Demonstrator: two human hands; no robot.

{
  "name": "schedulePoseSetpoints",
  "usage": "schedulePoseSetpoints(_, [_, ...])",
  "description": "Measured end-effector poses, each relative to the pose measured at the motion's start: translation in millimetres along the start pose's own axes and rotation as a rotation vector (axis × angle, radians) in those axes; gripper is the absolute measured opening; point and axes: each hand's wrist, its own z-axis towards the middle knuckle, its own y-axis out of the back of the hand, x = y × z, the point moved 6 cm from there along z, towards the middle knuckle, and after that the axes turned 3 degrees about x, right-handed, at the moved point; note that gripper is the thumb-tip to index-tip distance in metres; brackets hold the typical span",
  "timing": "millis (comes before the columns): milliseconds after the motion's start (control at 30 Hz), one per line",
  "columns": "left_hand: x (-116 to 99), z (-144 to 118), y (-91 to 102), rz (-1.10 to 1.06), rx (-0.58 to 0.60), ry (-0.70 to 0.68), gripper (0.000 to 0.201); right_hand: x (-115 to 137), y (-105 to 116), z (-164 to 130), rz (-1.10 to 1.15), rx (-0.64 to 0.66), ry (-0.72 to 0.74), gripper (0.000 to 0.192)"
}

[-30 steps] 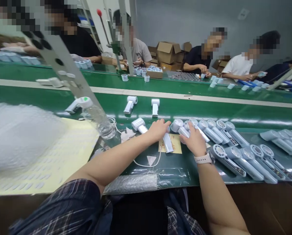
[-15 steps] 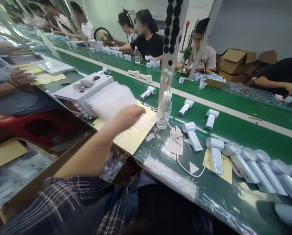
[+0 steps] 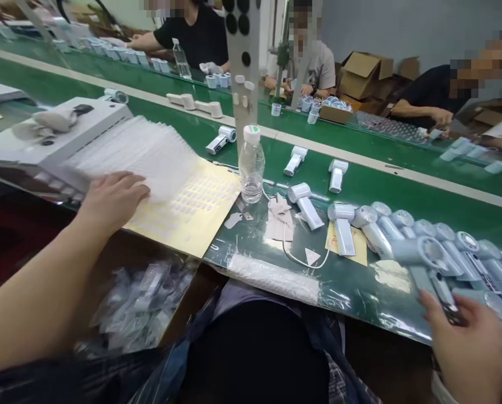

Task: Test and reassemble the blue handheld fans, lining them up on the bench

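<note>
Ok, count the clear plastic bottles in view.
2: one bottle stands beside the yellow sheet; the other stands across the belt, before a person in black. Others may be hidden.

Right hand [image 3: 471,342] cut off at bottom-right edge, wrist out of frame; its fingers cover the handle of the motion-blurred pale blue handheld fan [image 3: 427,261]. Left hand [image 3: 111,196] hides the edge of the blurred stack of clear plastic bags [image 3: 137,151], possibly pinching one; can't tell

one head-worn view looks down, close, over the green bench [image 3: 360,185].
</note>
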Motion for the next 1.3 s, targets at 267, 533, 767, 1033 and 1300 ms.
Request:
schedulePoseSetpoints(267, [-112.8, 9.1, 31.7, -0.025, -0.060, 0.286, 0.048, 146.4, -9.0, -45.2, 0.232, -0.177, 0.569, 0.033])
schedulePoseSetpoints(533, [-253.3, 2.0, -90.7, -0.218, 0.447, -0.053, 0.020, 170.1, -18.3, -69.4, 0.390, -0.059, 0.729, 0.033])
schedulePoseSetpoints(767, [-291.0, -1.8, -115.5, -0.187, 0.626, -0.186, 0.023, 159.0, -20.4, -72.6, 0.473, -0.075, 0.695, 0.038])
schedulePoseSetpoints(1033, [-289.8, -15.3, -123.9, -0.204, 0.733, -0.220, 0.016, 173.0, -74.7, -90.2, 0.427, 0.163, 0.934, 0.043])
schedulePoseSetpoints(1300, [-284.5, -22.2, -129.2, -0.239, 0.661, -0.259, 0.008, 184.4, -90.2, -101.2, 0.157, 0.204, 1.080, 0.083])
